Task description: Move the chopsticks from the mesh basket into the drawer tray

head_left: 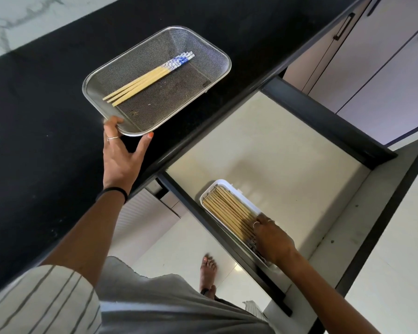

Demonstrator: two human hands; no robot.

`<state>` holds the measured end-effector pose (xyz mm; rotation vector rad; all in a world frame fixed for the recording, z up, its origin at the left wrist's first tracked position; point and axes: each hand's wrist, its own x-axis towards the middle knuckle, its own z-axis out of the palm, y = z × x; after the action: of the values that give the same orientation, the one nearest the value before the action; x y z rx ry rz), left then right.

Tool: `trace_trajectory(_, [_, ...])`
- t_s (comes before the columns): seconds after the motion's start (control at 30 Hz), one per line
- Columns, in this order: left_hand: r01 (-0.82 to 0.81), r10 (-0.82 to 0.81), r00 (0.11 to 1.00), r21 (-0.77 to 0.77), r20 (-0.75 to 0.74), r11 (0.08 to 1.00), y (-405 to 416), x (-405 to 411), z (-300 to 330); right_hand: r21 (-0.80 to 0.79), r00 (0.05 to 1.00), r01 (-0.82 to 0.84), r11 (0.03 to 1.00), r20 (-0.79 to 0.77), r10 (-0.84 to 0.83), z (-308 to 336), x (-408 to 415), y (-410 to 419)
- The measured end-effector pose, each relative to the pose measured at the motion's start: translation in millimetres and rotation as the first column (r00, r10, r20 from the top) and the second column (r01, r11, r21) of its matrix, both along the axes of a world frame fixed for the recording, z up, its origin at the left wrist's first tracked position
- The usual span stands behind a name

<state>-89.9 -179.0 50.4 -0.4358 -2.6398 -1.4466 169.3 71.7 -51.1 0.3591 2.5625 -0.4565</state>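
Your left hand [121, 155] is gripping the near corner of the mesh basket [209, 50] on the black counter [46, 104]; four chopsticks [143, 80] are lying inside it; your right hand [270, 239] is pressing, fingers curled, on the chopsticks filling the drawer tray [223, 183], below and right of the basket.

My left hand [121, 160] wears a thin ring [112, 138], orange polish on the thumbnail [150, 134] and a black band [112, 192] at the wrist. My right hand [273, 239] carries what look like two rings. Lower left: a white, grey-striped sleeve [41, 302]; grey cloth [155, 307] below; one bare foot [208, 271].
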Motion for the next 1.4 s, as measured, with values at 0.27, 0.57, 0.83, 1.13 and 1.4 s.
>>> trace_trajectory(0.27, [-0.004,0.004,1.0,0.001,0.004,1.0,1,1,0,-0.041,0.993,-0.108,0.993,-0.042,0.107,1,-4,-2])
trace_trajectory(0.57, [-0.008,0.008,1.0,-0.007,0.004,1.0,1,2,2,-0.028,0.969,-0.247,0.969,-0.007,0.247,-2,7,1])
trace_trajectory(0.83, [-0.015,0.014,1.0,0.013,0.027,1.0,3,1,3,-0.153,0.961,-0.276,0.949,-0.056,0.27,5,-3,10])
trace_trajectory(1.13, [-0.021,0.021,0.999,0.017,0.027,1.0,4,2,1,-0.363,0.928,-0.023,0.931,-0.355,-0.116,70,-60,3])
trace_trajectory(1.4, [-0.048,0.048,0.999,0.02,0.025,0.999,5,0,0,-0.319,0.686,-0.024,0.947,-0.694,-0.217,144,-139,-17])
